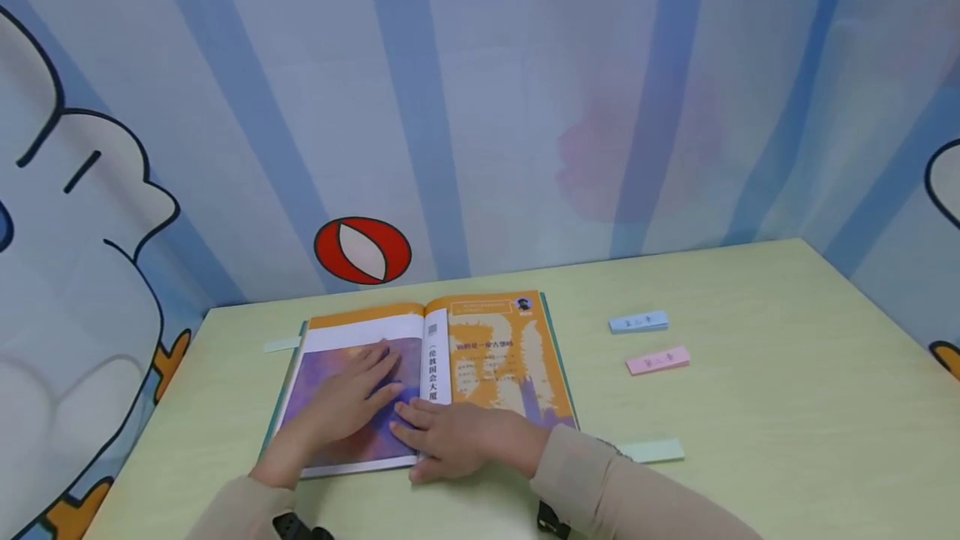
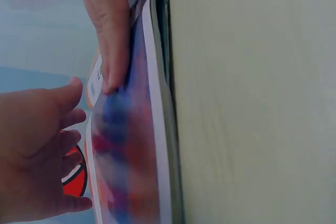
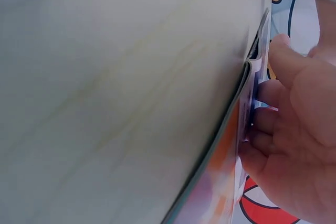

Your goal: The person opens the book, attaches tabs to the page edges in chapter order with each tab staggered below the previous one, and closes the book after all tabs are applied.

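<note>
An open book (image 1: 495, 369) lies on the table, its left page (image 1: 315, 390) printed with a purple and blue picture and its right page orange. My left hand (image 1: 352, 394) rests on that picture with fingers stretched toward the top of the page. Beside it my right hand (image 1: 461, 440) lies across the lower part of the book near the spine, fingertips pointing left onto the picture page. In the left wrist view the left hand (image 2: 37, 150) has its fingers spread over the page. The right hand (image 3: 304, 114) reaches over the book's lower edge in the right wrist view.
Right of the book lie a blue paper slip (image 1: 637, 322) and a pink slip (image 1: 657, 360), both with writing. A pale green slip (image 1: 652, 450) is partly behind the right sleeve. Another pale slip (image 1: 282, 344) sticks out at the book's left edge. A patterned curtain (image 1: 510, 107) hangs behind the table.
</note>
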Demonstrator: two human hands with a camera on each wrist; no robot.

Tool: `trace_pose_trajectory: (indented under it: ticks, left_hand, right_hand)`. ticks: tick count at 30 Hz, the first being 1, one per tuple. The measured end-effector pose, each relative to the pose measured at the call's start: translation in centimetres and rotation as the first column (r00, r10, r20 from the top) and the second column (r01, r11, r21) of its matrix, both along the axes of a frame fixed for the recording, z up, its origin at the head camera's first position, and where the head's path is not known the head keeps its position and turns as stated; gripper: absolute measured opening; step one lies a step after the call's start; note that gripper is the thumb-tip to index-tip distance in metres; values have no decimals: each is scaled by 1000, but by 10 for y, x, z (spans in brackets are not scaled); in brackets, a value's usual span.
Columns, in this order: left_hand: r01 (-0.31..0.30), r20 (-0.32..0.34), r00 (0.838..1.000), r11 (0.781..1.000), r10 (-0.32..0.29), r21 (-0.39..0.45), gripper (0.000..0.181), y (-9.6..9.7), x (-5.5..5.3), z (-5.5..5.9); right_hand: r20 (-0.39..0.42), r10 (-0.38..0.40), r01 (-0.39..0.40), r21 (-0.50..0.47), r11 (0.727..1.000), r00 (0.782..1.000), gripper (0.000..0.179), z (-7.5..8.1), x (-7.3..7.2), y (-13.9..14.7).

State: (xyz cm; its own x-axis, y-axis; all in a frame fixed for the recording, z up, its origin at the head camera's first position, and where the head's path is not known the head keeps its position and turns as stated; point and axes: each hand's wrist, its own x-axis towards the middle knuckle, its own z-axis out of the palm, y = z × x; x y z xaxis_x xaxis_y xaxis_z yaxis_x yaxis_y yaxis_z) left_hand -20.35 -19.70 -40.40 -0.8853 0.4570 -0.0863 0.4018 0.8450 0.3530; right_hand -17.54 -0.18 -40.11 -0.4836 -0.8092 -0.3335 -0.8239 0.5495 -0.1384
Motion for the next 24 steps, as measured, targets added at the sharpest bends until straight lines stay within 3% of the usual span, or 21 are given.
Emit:
trace_pose_trajectory:
  ticks: [5, 11, 15, 20, 24]
  left_hand:
    - [51, -20, 998, 997, -52, -59, 54, 18, -25, -6]
    - [4, -14, 1000, 989, -6, -148, 57, 30, -45, -13]
    - [-45, 11, 999, 990, 47, -135, 59, 36, -50, -16]
    - [-56, 6, 998, 988, 57, -144, 60, 43, -50, -23]
    - [-58, 14, 998, 987, 61, -151, 61, 47, -50, -20]
  right_hand:
    - [35, 20, -19, -8, 1000, 999, 65, 2, -5, -3]
    - [176, 25, -18, -41, 999, 984, 66, 5, -12, -4]
    - [222, 42, -31, -53, 998, 974, 65, 2, -15, -2]
    - [269, 58, -38, -78, 996, 962, 65, -3, -18, 3]
    - [331, 84, -47, -116, 992, 940, 64, -3, -23, 7]
